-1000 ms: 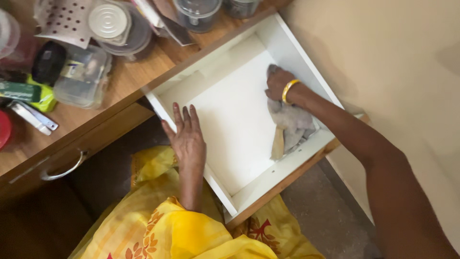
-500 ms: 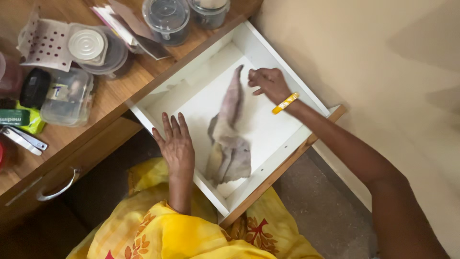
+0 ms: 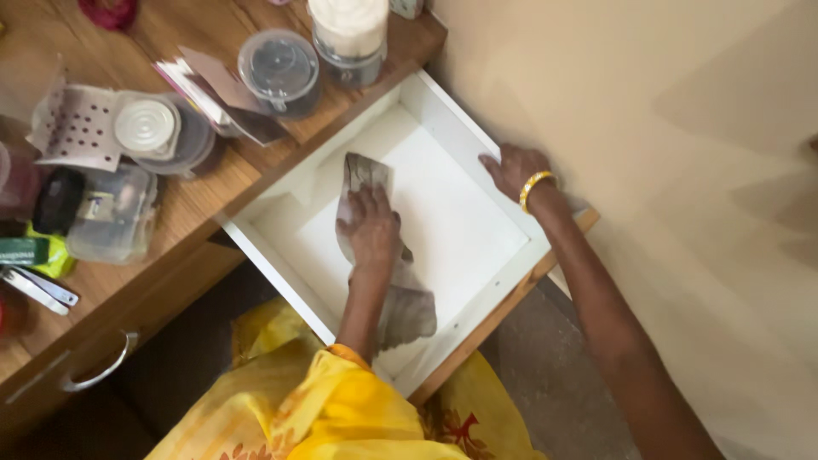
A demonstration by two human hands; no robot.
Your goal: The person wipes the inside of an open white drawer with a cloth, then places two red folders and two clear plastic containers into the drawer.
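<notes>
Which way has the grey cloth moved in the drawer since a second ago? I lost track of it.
Yes. The grey cloth has gone from the drawer's wall-side edge toward the middle. The left hand presses on it; the right hand rests on the rim.

My drawer [image 3: 477, 158] is plain white inside; the cloth [image 3: 407, 307] in it is grey with brownish blotches. My bangle [image 3: 535, 187] is yellow, my garment [image 3: 341, 413] yellow with orange-red motifs, the worktop [image 3: 213, 34] brown woodgrain.
</notes>
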